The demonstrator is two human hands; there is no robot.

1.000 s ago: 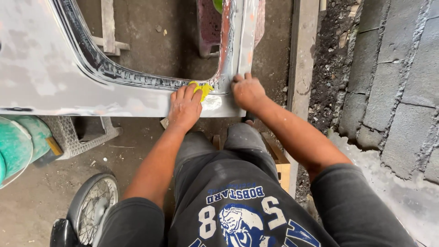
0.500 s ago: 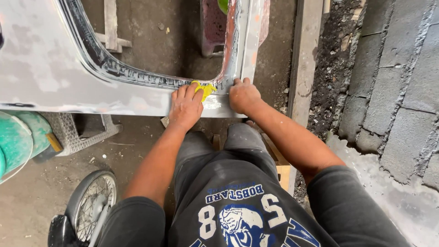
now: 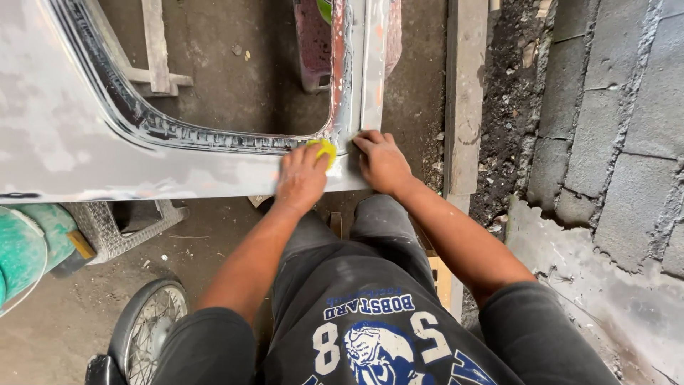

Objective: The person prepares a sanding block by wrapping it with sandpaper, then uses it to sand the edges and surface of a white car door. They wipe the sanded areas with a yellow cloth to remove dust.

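Observation:
A grey, sanded car door panel (image 3: 107, 153) with a window opening lies flat in front of me. My left hand (image 3: 301, 178) presses a small yellow pad (image 3: 325, 150) against the panel's lower corner, by the window frame's edge. My right hand (image 3: 381, 160) rests flat on the panel just right of the pad, fingers on the upright frame strip (image 3: 372, 64). Most of the pad is hidden under my left fingers.
A green drum (image 3: 25, 249) and a metal mesh stand (image 3: 114, 224) sit at the left. A spoked wheel (image 3: 146, 328) lies near my left knee. A wooden plank (image 3: 463, 107) and a block wall (image 3: 613, 128) are on the right. A dirt floor shows through the window opening.
Both hands have shifted slightly along the panel's corner, the right hand moving closer to the left hand and the pad. The view has drifted a little.

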